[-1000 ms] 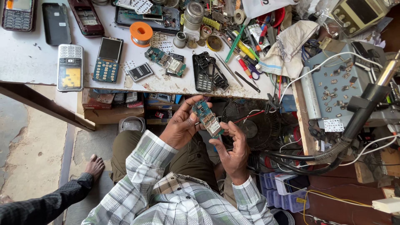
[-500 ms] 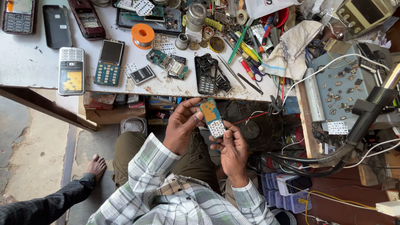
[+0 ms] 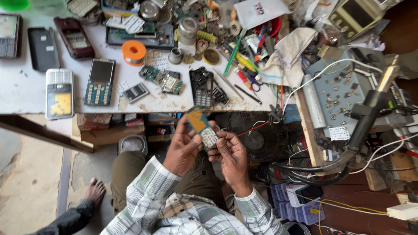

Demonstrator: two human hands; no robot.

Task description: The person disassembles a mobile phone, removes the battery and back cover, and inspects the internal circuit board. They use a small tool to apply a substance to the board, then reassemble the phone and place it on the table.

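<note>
We grip small phone board (image 3: 203, 129) in both hands: left hand (image 3: 185, 150) clasps its side, right hand (image 3: 232, 153) pinches keypad end. Board below white bench (image 3: 26, 93) edge. Step, we judge: inspection; next needs steady turning. Black phone shell (image 3: 203, 87) on bench above.

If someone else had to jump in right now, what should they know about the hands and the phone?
Left hand: grips the opened phone from its left side, thumb on the front.
Right hand: holds the lower keypad end, fingertips pressing at it.
The phone is up over the lap, just below the white table's edge, with its yellow screen part and keypad bare.
On the table: a black phone shell, green circuit boards, an orange solder spool, and two more opened phones at the left.
Done: the phone's cover is already off.
Left: it is not closed up; the parts lie loose.
</note>
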